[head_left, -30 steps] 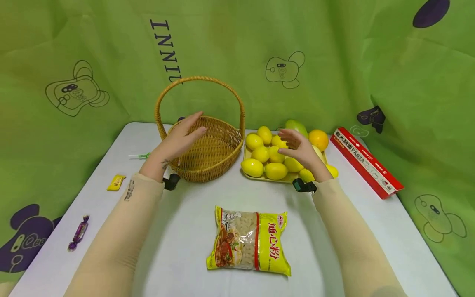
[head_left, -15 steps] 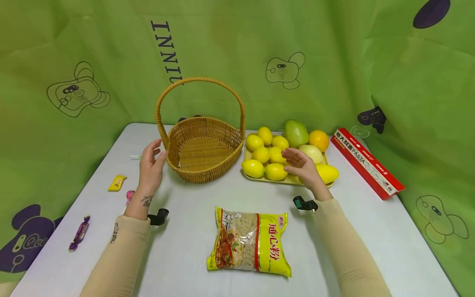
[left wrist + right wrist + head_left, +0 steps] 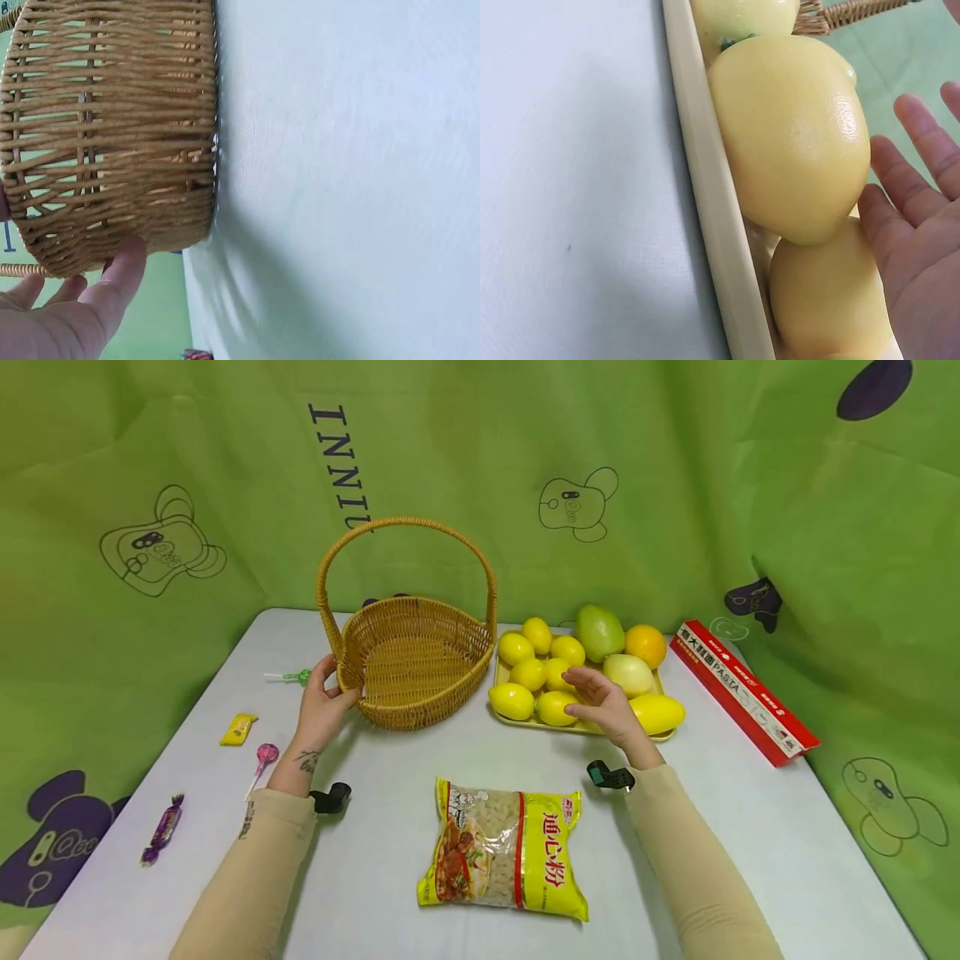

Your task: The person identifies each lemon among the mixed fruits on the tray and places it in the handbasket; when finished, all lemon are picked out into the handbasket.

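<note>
A wicker basket (image 3: 423, 714) with a tall arched handle stands at the back left. My left hand (image 3: 322, 710) grips its left side, the fingers bent along the outer wall. In the left wrist view the thumb (image 3: 126, 274) lies against the woven cane. My right hand (image 3: 606, 706) hovers over the front of a yellow tray (image 3: 517, 722), fingers spread and slightly bent, holding nothing. Several lemons (image 3: 512, 702) fill the tray's left half. The right wrist view shows a large lemon (image 3: 791, 142) close beside the fingertips.
Also on the tray are a green fruit (image 3: 600, 632), an orange (image 3: 645, 647), a pale round fruit (image 3: 628, 675) and a long yellow fruit (image 3: 657, 715). Nearby lie a pasta box (image 3: 742, 693), a macaroni bag (image 3: 502, 852), lollipops (image 3: 266, 754) and wrapped candies (image 3: 162, 831).
My left hand has come down from above the basket, swung left around it, and now touches its left side. The right hand has lowered slightly over the tray. The basket stays put.
</note>
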Demonstrator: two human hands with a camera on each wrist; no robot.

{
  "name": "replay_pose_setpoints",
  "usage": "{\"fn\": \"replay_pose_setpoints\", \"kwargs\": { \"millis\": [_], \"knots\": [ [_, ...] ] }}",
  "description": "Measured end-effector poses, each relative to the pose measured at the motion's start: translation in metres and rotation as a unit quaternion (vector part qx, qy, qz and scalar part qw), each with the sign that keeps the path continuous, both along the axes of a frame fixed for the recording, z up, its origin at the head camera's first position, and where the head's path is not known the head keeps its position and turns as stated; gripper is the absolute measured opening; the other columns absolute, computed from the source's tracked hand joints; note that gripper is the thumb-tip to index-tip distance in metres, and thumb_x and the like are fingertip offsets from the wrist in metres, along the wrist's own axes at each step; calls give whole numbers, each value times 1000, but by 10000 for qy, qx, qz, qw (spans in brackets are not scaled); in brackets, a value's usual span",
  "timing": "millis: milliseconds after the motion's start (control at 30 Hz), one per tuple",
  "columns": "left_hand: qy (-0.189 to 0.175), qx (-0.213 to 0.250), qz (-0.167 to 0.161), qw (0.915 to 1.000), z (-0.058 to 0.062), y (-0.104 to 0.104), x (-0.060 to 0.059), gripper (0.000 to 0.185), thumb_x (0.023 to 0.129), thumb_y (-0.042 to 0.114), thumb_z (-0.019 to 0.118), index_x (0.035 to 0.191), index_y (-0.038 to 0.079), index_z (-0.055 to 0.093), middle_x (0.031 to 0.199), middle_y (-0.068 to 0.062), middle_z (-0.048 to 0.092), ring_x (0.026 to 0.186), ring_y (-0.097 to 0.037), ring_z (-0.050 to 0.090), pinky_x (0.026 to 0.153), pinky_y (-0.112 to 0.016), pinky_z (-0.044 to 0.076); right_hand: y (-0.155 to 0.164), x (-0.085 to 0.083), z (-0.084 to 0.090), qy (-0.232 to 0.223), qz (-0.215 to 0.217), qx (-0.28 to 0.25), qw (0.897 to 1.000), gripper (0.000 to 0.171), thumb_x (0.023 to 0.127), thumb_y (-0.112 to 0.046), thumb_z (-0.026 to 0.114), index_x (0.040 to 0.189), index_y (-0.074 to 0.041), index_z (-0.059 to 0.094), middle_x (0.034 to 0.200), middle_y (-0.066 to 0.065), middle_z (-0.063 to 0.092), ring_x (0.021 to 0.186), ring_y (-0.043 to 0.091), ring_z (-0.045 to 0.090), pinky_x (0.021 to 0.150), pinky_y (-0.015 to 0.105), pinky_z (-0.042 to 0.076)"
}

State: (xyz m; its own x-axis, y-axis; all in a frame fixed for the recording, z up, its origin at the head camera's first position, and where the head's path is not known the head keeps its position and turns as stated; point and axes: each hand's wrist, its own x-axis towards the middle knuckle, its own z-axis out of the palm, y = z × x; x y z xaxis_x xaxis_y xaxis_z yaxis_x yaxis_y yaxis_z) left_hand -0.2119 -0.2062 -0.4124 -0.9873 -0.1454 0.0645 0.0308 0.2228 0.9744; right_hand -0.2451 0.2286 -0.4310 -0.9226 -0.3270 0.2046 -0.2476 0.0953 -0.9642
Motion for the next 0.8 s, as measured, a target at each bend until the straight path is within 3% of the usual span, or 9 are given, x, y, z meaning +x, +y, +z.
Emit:
{"fn": "replay_pose_setpoints", "kwargs": {
  "millis": [267,567,800],
  "knots": [
    [7,256,197,9995,-3,6,-2,72,83,-3,49,147,8,18,151,-12,22,118,-39,46,65,-8,45,-5,2,2,37,-54,807,9967,55,77,-1,70,127,5,47,130,28,46,124,37,41,108,48,27],
    [97,239,235,9994,-8,3,-3,71,81,-3,49,146,5,22,149,-12,25,115,-39,48,64,-8,46,-20,0,12,-220,-127,1752,9842,57,75,-3,73,126,9,48,130,27,48,122,38,42,106,48,29],
    [21,270,209,9994,-8,3,-3,72,81,-2,50,146,5,21,151,-12,24,117,-39,47,64,-8,46,-18,-12,-1,-149,-82,2251,9742,58,73,-7,75,125,3,51,129,21,51,122,33,43,106,46,31]
  ]
}}
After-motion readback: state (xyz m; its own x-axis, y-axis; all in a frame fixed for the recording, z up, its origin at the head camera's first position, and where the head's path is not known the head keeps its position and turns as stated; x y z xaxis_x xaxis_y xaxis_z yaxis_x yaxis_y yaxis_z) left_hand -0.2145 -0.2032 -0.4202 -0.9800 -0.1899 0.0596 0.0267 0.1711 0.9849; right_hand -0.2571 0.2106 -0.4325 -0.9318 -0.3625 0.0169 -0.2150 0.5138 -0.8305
